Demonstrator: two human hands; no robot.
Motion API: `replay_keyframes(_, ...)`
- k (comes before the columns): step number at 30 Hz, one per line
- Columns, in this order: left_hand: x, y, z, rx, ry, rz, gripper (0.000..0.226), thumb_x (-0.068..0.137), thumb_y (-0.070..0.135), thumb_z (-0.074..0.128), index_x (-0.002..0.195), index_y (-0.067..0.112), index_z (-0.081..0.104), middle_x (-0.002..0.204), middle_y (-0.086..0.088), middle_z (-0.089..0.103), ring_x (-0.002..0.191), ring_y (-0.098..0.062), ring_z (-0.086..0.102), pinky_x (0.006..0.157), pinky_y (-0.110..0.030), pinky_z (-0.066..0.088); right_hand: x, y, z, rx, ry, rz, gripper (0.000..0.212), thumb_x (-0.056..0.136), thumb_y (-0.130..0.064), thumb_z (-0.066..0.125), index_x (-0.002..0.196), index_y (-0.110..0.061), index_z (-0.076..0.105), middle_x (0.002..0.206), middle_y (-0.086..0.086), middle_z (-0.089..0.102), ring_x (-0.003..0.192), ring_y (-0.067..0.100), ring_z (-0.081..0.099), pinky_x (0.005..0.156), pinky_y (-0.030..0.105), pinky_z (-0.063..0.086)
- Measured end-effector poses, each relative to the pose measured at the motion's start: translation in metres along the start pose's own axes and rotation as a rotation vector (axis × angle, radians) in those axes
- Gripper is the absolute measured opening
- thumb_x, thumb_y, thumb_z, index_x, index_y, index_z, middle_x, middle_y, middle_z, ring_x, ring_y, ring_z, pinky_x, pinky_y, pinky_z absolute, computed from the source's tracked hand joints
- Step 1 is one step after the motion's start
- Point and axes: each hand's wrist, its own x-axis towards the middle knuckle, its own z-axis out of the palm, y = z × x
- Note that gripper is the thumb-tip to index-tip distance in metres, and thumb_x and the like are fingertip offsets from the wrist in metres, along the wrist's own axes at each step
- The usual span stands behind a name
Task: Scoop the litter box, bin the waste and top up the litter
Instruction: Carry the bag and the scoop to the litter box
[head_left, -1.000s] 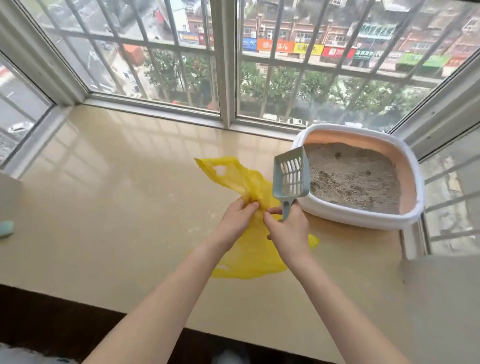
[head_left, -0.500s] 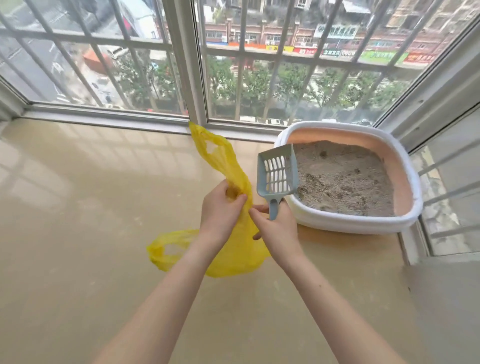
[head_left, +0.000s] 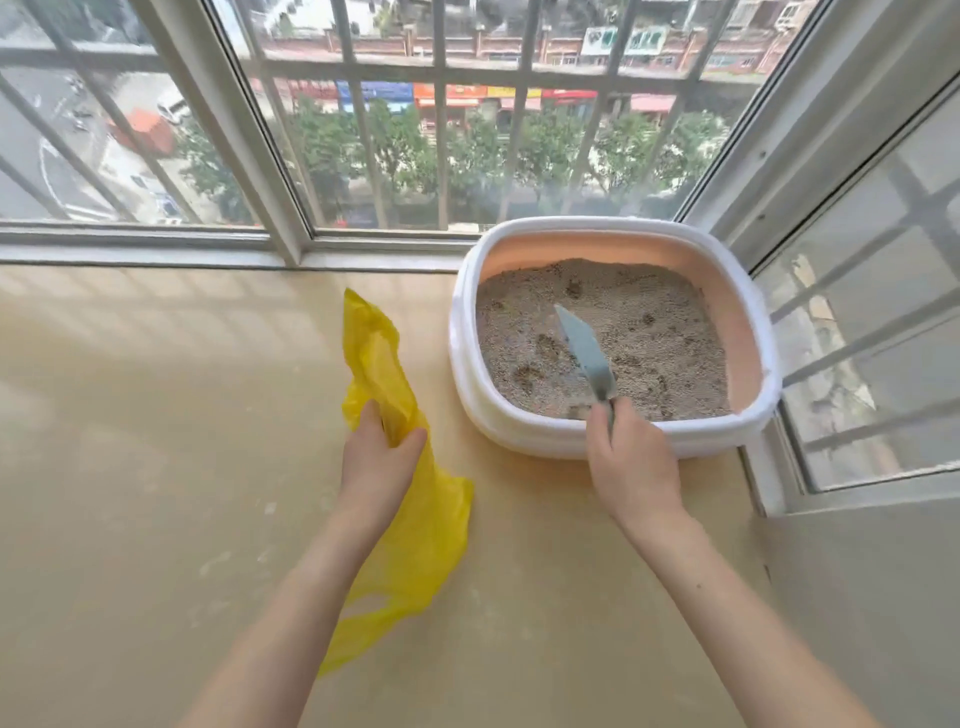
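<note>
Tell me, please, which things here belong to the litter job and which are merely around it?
In use:
- white plastic litter box with grey litter
- grey-blue plastic scoop, gripped by right hand
- yellow plastic bag, gripped by left hand

Just there:
- beige ledge
- barred window

Home bay-window ledge (head_left: 156, 415) with litter box (head_left: 613, 441)

Two bare forearms reaching forward from the bottom edge, well apart. Left hand (head_left: 382, 457) back-up, fingers and thumb curled tight round a bunched yellow bag (head_left: 410, 519), wrist straight. Right hand (head_left: 631, 462) further right and at about the same height, fingers wrapped round the handle of a scoop (head_left: 587, 353), knuckles up, wrist bent slightly inward.
</note>
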Motion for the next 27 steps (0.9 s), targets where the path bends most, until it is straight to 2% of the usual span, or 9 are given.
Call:
replay_keyframes(6, 0.011, 0.000, 0.024, -0.097, 0.048, -0.080, 0.030, 0.083, 0.019, 0.064, 0.109, 0.023, 0.049, 0.105, 0.002, 0.059, 0.100, -0.022, 0.054, 0.087, -0.034, 0.042, 0.040, 0.043, -0.016, -0.290, -0.078, 0.019, 0.031, 0.098, -0.030, 0.041, 0.108, -0.002, 0.048, 0.098, 0.022, 0.064, 0.093, 0.037, 0.059, 0.067, 0.036, 0.030)
replay_keyframes(8, 0.020, 0.006, 0.035, -0.083, 0.053, -0.103, 0.030, 0.084, 0.022, 0.064, 0.109, 0.018, 0.048, 0.108, -0.001, 0.057, 0.101, -0.023, 0.053, 0.089, -0.036, 0.043, 0.047, 0.043, -0.008, -0.327, -0.113, -0.008, 0.033, 0.099, -0.029, 0.039, 0.109, 0.000, 0.051, 0.099, 0.024, 0.064, 0.093, 0.037, 0.059, 0.067, 0.036, 0.029)
replay_keyframes(10, 0.034, 0.015, 0.050, -0.087, 0.057, -0.118, 0.038, 0.085, 0.021, 0.062, 0.118, 0.007, 0.050, 0.110, -0.005, 0.057, 0.101, -0.024, 0.053, 0.084, -0.033, 0.041, 0.058, 0.040, 0.004, -0.374, -0.128, -0.029, 0.034, 0.099, -0.030, 0.035, 0.102, -0.002, 0.055, 0.099, 0.021, 0.066, 0.091, 0.035, 0.060, 0.066, 0.035, 0.032)
replay_keyframes(13, 0.060, 0.030, 0.073, -0.105, 0.085, -0.095, 0.033, 0.088, 0.019, 0.060, 0.115, 0.003, 0.052, 0.106, -0.009, 0.057, 0.101, -0.027, 0.053, 0.078, -0.030, 0.038, 0.084, 0.046, 0.012, -0.414, -0.093, 0.004, 0.035, 0.097, -0.031, 0.035, 0.101, -0.004, 0.057, 0.099, 0.017, 0.066, 0.092, 0.033, 0.062, 0.067, 0.033, 0.035)
replay_keyframes(15, 0.077, 0.041, 0.088, -0.069, 0.055, -0.086, 0.044, 0.087, 0.027, 0.063, 0.120, 0.003, 0.049, 0.113, -0.013, 0.053, 0.109, -0.029, 0.050, 0.088, -0.033, 0.038, 0.100, 0.061, 0.007, -0.432, -0.057, 0.022, 0.034, 0.096, -0.032, 0.036, 0.101, -0.005, 0.056, 0.097, 0.016, 0.066, 0.088, 0.032, 0.061, 0.067, 0.034, 0.036)
replay_keyframes(17, 0.089, 0.048, 0.105, 0.134, 0.044, -0.091, 0.068, 0.080, 0.039, 0.069, 0.130, 0.003, 0.040, 0.125, -0.019, 0.045, 0.122, -0.035, 0.039, 0.102, -0.037, 0.030, 0.109, 0.080, 0.001, -0.460, -0.038, 0.006, 0.030, 0.096, -0.032, 0.037, 0.101, -0.007, 0.053, 0.094, 0.014, 0.064, 0.080, 0.029, 0.055, 0.065, 0.034, 0.036)
replay_keyframes(19, 0.097, 0.049, 0.116, 0.285, 0.045, -0.132, 0.085, 0.075, 0.042, 0.072, 0.137, 0.004, 0.028, 0.132, -0.025, 0.037, 0.127, -0.038, 0.032, 0.105, -0.039, 0.026, 0.111, 0.097, 0.000, -0.519, -0.033, -0.050, 0.028, 0.096, -0.033, 0.037, 0.101, -0.009, 0.051, 0.093, 0.012, 0.064, 0.080, 0.028, 0.057, 0.063, 0.034, 0.034)
replay_keyframes(23, 0.108, 0.038, 0.127, 0.275, 0.035, -0.179, 0.086, 0.080, 0.022, 0.066, 0.144, 0.006, 0.012, 0.127, -0.026, 0.049, 0.119, -0.039, 0.046, 0.093, -0.038, 0.038, 0.110, 0.114, 0.015, -0.589, 0.002, -0.145, 0.028, 0.096, -0.037, 0.036, 0.090, -0.018, 0.054, 0.090, 0.004, 0.063, 0.084, 0.026, 0.060, 0.062, 0.031, 0.032)
replay_keyframes(27, 0.107, 0.034, 0.129, 0.260, 0.072, -0.181, 0.081, 0.083, 0.008, 0.053, 0.148, 0.002, 0.003, 0.127, -0.021, 0.054, 0.117, -0.036, 0.051, 0.089, -0.036, 0.040, 0.109, 0.123, 0.021, -0.546, 0.014, -0.205, 0.042, 0.098, -0.034, 0.030, 0.071, -0.018, 0.059, 0.081, 0.007, 0.068, 0.075, 0.029, 0.059, 0.057, 0.032, 0.033)
